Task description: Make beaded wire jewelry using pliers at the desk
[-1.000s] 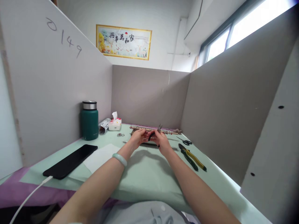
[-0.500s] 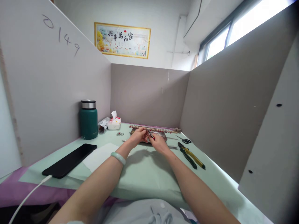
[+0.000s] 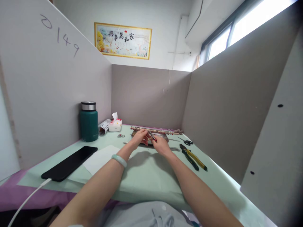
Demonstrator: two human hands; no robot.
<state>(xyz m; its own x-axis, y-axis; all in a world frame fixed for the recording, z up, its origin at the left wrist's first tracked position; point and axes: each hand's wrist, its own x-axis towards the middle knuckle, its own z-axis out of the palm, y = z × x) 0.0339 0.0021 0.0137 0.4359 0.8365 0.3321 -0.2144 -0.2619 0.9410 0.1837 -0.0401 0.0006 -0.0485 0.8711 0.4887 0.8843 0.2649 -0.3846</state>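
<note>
Both my hands meet far out on the pale green mat (image 3: 146, 176). My right hand (image 3: 160, 145) is closed on small dark pliers (image 3: 152, 136), whose tip points toward my left hand. My left hand (image 3: 140, 138) is pinched on something too small to make out, right at the pliers' tip. A pale green bangle (image 3: 119, 160) sits on my left wrist. Just behind the hands lies a dark tray (image 3: 163, 136), and beyond it a long strand of beads (image 3: 156, 130).
Yellow-handled pliers (image 3: 193, 156) and small scissors (image 3: 187, 142) lie to the right. A green flask (image 3: 89, 121), tissue pack (image 3: 115, 125), metal rings (image 3: 121, 136), black phone (image 3: 69, 162) with white cable and a white sheet (image 3: 100, 159) are at left. Grey partition walls (image 3: 220, 107) enclose the desk.
My right hand has lowered and turned the pliers from upright to slanting toward my left hand. Both hands have sunk closer to the tray.
</note>
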